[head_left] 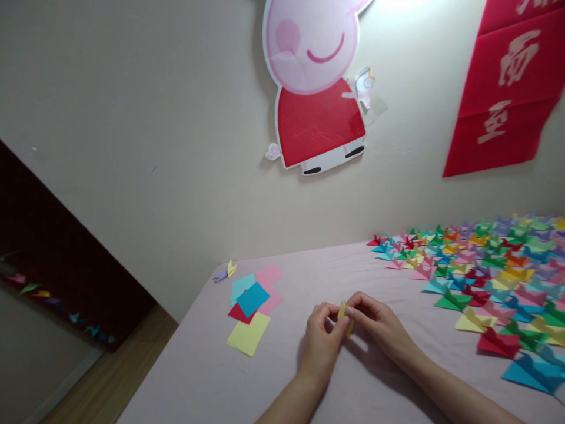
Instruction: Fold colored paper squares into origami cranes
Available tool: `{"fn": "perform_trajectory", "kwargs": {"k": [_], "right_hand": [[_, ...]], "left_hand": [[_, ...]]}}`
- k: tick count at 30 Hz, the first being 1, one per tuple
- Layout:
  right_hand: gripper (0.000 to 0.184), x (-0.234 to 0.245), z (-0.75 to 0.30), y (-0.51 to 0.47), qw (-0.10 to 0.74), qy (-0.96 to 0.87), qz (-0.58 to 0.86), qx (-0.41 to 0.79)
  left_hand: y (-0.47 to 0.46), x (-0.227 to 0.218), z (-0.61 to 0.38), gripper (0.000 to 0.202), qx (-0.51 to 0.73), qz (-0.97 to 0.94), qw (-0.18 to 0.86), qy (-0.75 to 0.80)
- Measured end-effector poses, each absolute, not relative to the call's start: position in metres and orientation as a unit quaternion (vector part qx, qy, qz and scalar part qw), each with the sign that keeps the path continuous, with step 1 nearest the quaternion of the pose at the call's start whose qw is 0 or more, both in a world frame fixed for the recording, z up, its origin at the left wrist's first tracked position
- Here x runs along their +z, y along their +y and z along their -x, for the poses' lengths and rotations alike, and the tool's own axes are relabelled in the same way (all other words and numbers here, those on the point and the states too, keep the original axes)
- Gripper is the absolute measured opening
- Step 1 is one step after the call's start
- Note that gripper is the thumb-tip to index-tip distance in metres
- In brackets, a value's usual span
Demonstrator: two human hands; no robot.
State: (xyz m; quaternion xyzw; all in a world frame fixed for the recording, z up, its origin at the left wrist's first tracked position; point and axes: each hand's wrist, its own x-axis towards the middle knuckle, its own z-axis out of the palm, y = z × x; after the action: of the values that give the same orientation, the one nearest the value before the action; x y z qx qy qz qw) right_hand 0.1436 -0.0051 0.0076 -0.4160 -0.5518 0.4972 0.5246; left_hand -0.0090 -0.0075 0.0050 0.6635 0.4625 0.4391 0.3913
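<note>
Between my two hands is a small folded piece of yellow paper (343, 310), held upright just above the pink cloth. My left hand (323, 333) pinches its lower left side with thumb and finger. From the right, my right hand (375, 321) grips its edge with thumb and fingertips. Fingers cover much of the paper, so its exact folded shape is hard to make out. To the left lie loose square sheets: a yellow sheet (249, 334), a blue sheet (253, 299), a red sheet (241, 313), a light blue sheet (241, 287) and pink sheets (270, 274).
Rows of colourful folded paper cranes (474, 294) cover the right side of the pink-covered surface (198, 365). Two small folded pieces, one yellow (232, 268) and one purple (219, 275), sit at the far left corner. A pig cutout (320, 123) and red banner (498, 112) hang on the wall.
</note>
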Motion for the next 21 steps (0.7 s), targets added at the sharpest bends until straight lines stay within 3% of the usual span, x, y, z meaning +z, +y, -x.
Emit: {"fn": "perform_trajectory", "kwargs": {"k": [21], "right_hand": [[0.040,0.0067,-0.1443,-0.0045,0.524,-0.555,0.409,0.500]], "left_hand": [[0.0020,-0.0024,0.0140,0.027,0.497,-0.607,0.431,0.446]]}}
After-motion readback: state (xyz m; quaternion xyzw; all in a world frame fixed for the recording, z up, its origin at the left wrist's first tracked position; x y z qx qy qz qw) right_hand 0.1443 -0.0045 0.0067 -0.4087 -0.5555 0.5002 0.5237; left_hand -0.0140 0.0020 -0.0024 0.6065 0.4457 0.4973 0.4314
